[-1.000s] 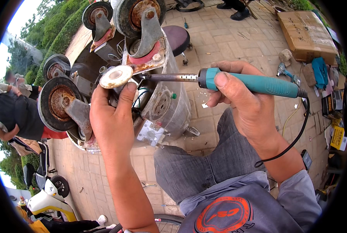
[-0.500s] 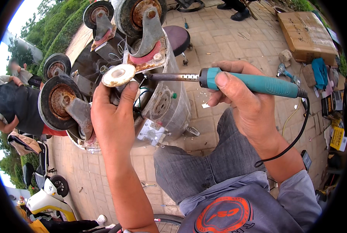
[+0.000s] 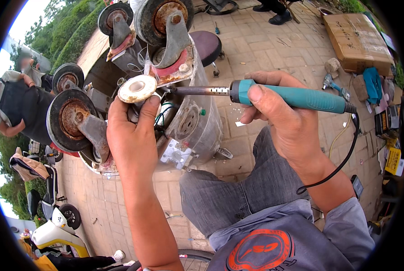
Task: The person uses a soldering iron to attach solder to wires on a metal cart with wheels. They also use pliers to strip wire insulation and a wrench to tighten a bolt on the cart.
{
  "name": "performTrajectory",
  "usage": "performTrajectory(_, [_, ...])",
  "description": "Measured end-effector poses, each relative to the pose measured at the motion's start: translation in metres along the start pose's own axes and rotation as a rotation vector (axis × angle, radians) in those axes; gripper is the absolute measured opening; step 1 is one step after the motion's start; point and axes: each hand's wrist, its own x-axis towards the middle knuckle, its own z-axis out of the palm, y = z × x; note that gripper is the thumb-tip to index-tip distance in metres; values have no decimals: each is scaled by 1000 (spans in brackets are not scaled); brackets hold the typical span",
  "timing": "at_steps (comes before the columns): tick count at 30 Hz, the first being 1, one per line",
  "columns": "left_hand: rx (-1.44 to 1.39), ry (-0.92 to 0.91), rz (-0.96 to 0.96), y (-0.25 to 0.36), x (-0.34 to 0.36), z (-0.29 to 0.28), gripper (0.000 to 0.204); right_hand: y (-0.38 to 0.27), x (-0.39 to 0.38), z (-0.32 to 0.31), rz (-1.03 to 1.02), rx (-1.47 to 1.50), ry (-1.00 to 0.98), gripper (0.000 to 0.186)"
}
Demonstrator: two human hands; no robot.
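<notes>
My left hand (image 3: 132, 140) grips a white spool (image 3: 137, 88) wound with grey wire, thumb beside its lower rim. My right hand (image 3: 285, 124) holds a teal soldering iron (image 3: 301, 98) level, its long metal shaft pointing left. The tip meets a short bit of thin wire or metal just right of the spool, above dark and green wires (image 3: 165, 115); the exact contact is too small to tell. Both hands are over an upturned, worn metal housing (image 3: 197, 131) with rusty caster wheels (image 3: 70, 117) and a small metal plate (image 3: 174, 153) on its side.
A purple stool (image 3: 206, 45) stands behind the housing. At right lie a cardboard box (image 3: 355, 40), blue cloth (image 3: 371, 90), a tool (image 3: 335, 86) and yellow packaging (image 3: 394, 160). Other people (image 3: 21, 104) are at the left, near a parked scooter (image 3: 57, 235); someone's feet (image 3: 278, 16) show behind.
My hands, the spool and the iron stay nearly still, with only very slight shifts. The people at the far left have moved a little, uncovering more of the scooters.
</notes>
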Motion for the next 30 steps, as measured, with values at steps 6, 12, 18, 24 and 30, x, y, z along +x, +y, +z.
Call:
performTrajectory(6, [-15, 17, 8, 1, -2, -1, 29, -1, 1, 2, -12, -7, -23, 30])
performTrajectory(12, [7, 21, 33, -1, -2, -2, 30, -1, 0, 3, -14, -8, -28, 28])
performTrajectory(18, [7, 3, 31, 0, -2, -3, 30, 1, 1, 4, -32, -26, -27, 28])
performTrajectory(24, [40, -5, 21, 1, -2, -2, 28, 2, 0, 5, -30, -33, -10, 30])
performTrajectory(30, [81, -13, 7, 4, -1, -1, 29, 1, 0, 4, -42, -56, -22, 30])
